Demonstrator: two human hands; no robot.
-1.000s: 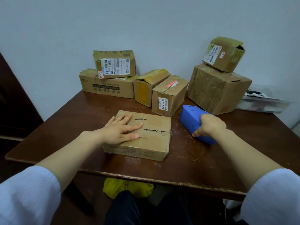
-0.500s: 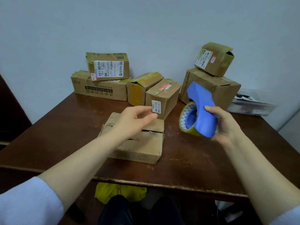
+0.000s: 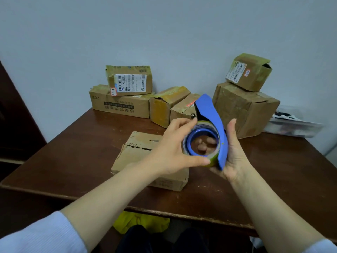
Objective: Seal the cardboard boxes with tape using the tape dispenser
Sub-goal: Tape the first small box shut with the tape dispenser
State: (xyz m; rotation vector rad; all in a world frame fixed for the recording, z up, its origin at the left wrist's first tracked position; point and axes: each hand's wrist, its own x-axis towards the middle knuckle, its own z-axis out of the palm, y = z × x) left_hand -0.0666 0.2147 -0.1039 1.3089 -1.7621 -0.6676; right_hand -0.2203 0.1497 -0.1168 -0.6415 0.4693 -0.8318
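The blue tape dispenser (image 3: 209, 114) is held upright above the table, just past the right end of a flat cardboard box (image 3: 135, 152). It is gripped from behind by the right hand (image 3: 235, 156), the thumb raised along its curved back and the fingers wrapped round the far side, where their tips are seen through the hollow core. The tape roll (image 3: 213, 158) is grasped by the left hand (image 3: 171, 150): the thumb is laid against the roll's lower rim and the fingers are hooked over its top edge. Both forearms are stretched forward from pale sleeves (image 3: 36, 234).

The flat box is seen lying on a dark wooden table (image 3: 73, 143), its top flaps torn along the seam. At the back of the table, against a plain pale wall (image 3: 164, 33), a labelled box (image 3: 129, 80) is stacked on a long box (image 3: 120, 105). Two smaller boxes (image 3: 164, 105) are set beside them, close together. To the right, a large box (image 3: 244, 110) is topped by a small tilted box (image 3: 249, 72). A clear plastic packet (image 3: 293, 125) is laid near the right edge. Something yellow (image 3: 140, 223) is visible under the table's near edge.
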